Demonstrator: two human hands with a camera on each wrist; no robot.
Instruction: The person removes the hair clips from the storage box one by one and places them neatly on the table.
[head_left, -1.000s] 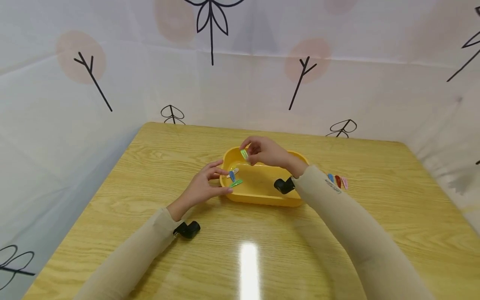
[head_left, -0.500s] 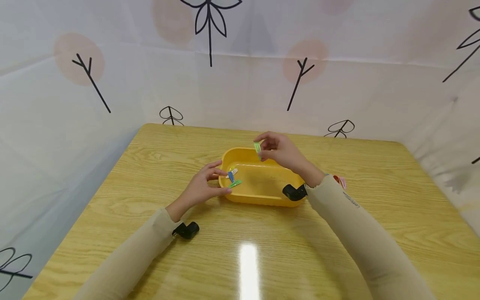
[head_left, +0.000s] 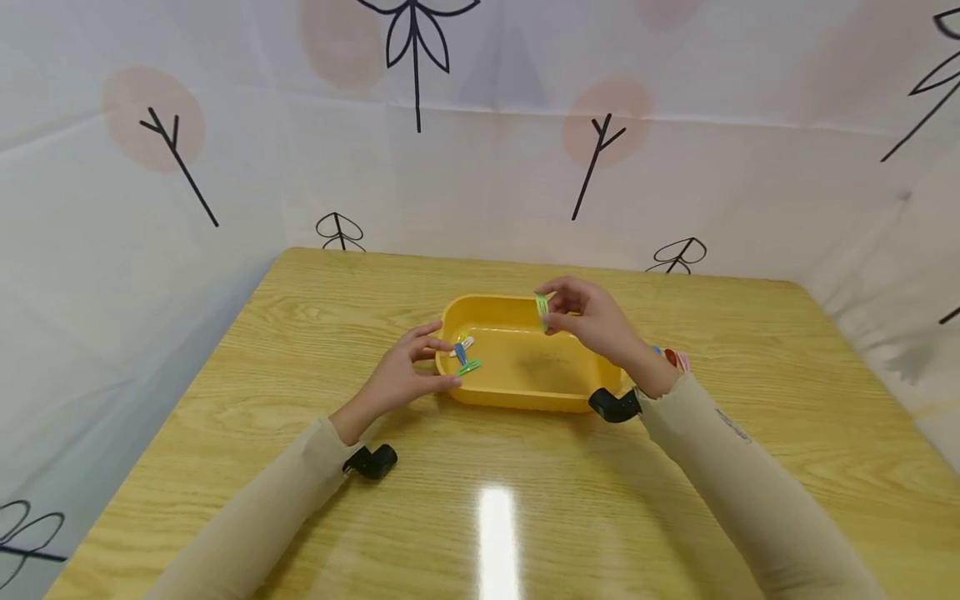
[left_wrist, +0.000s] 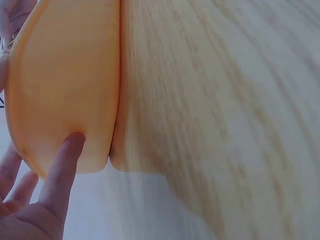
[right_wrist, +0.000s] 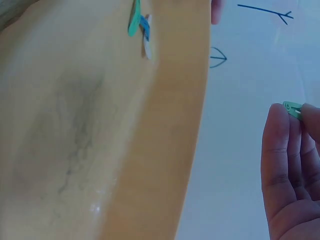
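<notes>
A yellow plastic basin (head_left: 517,398) stands on the wooden table. My left hand (head_left: 401,375) holds its left end, the thumb against the outer wall and the fingers spread about the rim. Inside that end lie a green hair clip (head_left: 468,367), a blue hair clip (head_left: 461,353), a white one (head_left: 467,342) and a bit of yellow. Above the basin's back right part, my right hand (head_left: 588,317) pinches a light green snap hair clip (head_left: 542,308) between thumb and fingertips. The right wrist view shows this clip (right_wrist: 292,109) partly hidden by the fingertips.
To the right of the basin, a red hair clip (head_left: 671,357) and a pink hair clip (head_left: 683,362) lie on the table (head_left: 420,517), with a blue one partly hidden by the right arm. A patterned white cloth (head_left: 480,183) hangs behind the table.
My right hand has moved rightward over the basin, still pinching the light green hair clip, rising a little and then lowering. The left hand has stayed at the basin's left end.
</notes>
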